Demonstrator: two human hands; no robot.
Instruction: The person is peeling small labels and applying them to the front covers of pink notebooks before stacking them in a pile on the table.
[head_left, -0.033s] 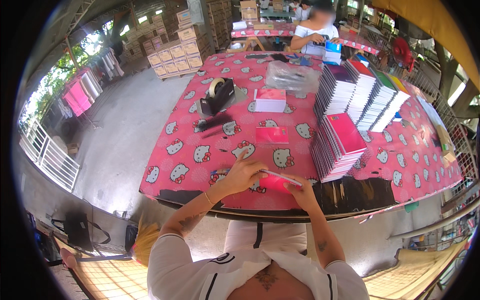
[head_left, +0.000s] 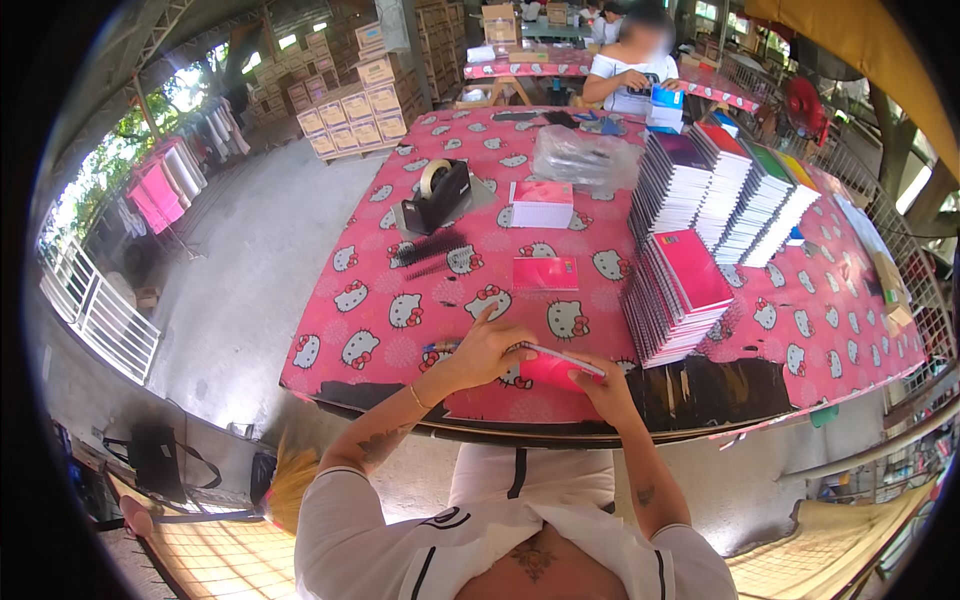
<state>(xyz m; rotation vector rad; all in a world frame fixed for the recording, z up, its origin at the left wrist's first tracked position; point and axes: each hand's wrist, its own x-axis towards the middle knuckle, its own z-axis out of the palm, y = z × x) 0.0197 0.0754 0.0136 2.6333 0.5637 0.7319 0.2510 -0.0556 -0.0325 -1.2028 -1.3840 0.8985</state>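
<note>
Close to the table's near edge, a small pink notebook (head_left: 545, 371) is held between my two hands, tilted with its thin white page edge upward. My left hand (head_left: 493, 352) grips its left end, index finger stretched out forward. At the other end, my right hand (head_left: 603, 390) pinches the corner. Just beyond lies a flat pink cover or booklet (head_left: 546, 273). Behind it sits a block of white pages with pink covers on top (head_left: 541, 207). Black binding wires (head_left: 430, 253) rest to the left, and a stack of pink spiral notebooks (head_left: 683, 300) rises to the right.
A black tape dispenser (head_left: 437, 198) stands at the table's left. Clear plastic bags (head_left: 585, 158) lie farther back. Tall spiral notebook stacks (head_left: 675, 185) fill the right side. Across the table (head_left: 345, 335), a person (head_left: 632, 75) handles blue notebooks. Cartons (head_left: 365, 115) are piled beyond.
</note>
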